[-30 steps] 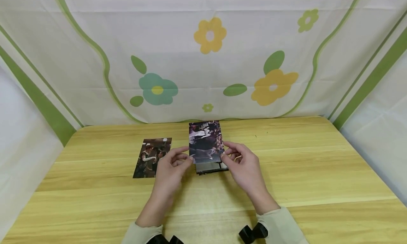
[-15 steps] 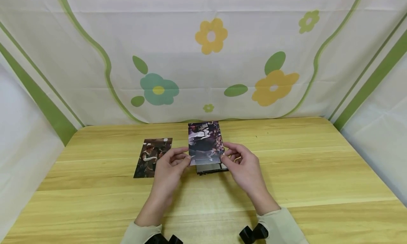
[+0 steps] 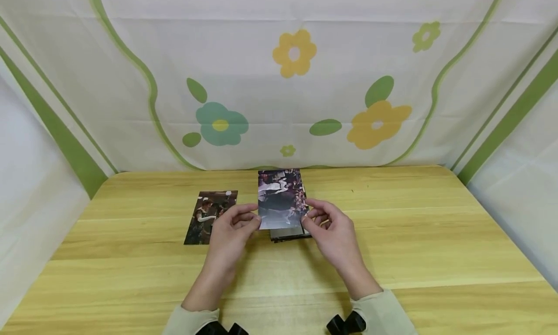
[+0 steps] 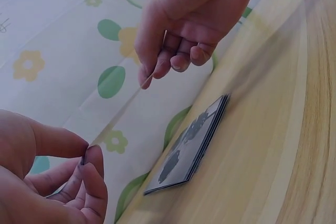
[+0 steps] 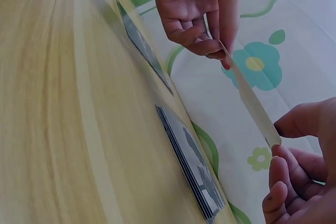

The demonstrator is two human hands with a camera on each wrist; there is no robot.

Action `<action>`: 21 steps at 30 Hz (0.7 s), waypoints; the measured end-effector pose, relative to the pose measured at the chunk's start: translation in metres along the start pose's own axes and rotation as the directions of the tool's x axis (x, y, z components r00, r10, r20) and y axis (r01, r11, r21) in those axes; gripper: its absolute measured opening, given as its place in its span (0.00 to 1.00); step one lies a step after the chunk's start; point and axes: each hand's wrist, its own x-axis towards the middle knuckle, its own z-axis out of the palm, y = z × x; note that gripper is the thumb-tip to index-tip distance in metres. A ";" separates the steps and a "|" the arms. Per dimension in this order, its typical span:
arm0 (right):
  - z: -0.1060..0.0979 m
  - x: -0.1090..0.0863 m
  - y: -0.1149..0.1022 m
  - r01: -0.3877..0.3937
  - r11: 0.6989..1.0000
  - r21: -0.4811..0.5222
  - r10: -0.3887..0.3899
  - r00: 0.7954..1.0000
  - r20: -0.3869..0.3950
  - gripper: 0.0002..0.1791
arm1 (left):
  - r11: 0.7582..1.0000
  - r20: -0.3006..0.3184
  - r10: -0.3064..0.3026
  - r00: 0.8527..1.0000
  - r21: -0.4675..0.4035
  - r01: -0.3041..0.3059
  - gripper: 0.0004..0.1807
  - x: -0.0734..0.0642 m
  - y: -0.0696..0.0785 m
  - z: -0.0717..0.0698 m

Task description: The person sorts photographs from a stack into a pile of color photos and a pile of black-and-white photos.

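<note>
Between both hands a glossy photo print (image 3: 279, 201) is held up by its side edges, showing a figure in white against a dark, purplish crowd. My left hand (image 3: 230, 235) pinches its left edge between thumb and forefinger, low down. On the opposite edge, my right hand (image 3: 334, 233) pinches it the same way. The wrist views show the print nearly edge-on, raised off the table. Below it lies a stack of photos (image 4: 184, 148), a grey picture on top; the print hides most of it in the head view. Another photo (image 3: 201, 223) lies flat to the left, partly behind my left hand.
All of this is over a light wooden table (image 3: 436, 238). Along its far edge hangs a white cloth (image 3: 244, 49) with printed flowers and green lines, and white cloth also closes in both sides. Black devices (image 3: 346, 323) are strapped at both wrists.
The held photo has come down slightly, and its lower edge covers a bit more of the stack. Both hands keep their pinch. The head view has shifted a little.
</note>
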 end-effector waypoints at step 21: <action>-0.001 -0.001 -0.001 0.006 1.000 -0.001 -0.006 1.000 0.011 0.24 | 0.999 0.005 -0.013 1.000 -0.040 0.013 0.17 0.002 0.001 -0.001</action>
